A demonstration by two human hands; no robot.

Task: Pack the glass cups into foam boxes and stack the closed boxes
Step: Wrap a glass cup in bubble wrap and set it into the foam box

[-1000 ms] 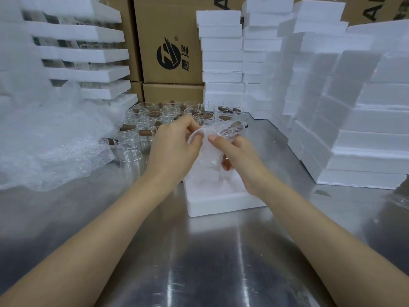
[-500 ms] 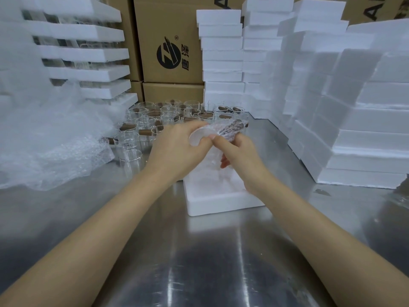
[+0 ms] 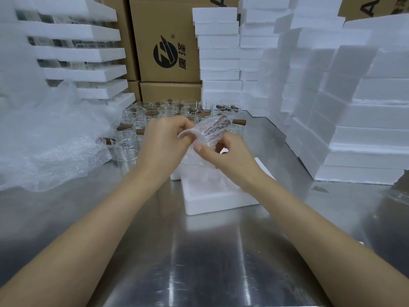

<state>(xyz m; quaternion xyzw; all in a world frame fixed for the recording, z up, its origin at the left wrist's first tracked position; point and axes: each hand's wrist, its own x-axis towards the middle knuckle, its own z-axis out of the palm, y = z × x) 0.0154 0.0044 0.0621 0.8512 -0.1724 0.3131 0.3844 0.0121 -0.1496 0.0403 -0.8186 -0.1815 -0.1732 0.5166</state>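
Note:
Both my hands hold a bubble-wrapped glass cup with a brown wooden handle, above an open white foam box on the steel table. My left hand pinches the edge of the wrap between thumb and fingers. My right hand grips the wrapped cup from below, thumb on the wrap. Behind them stands a cluster of several bare glass cups with brown handles.
A heap of bubble wrap lies at the left. Stacks of white foam boxes rise at the right and back, foam trays with glasses at the back left, cardboard cartons behind. The steel table stretches toward me.
My hands have kept working the wrap round the cup in place; my left fingers have folded the wrap's edge further over. The foam box has not moved.

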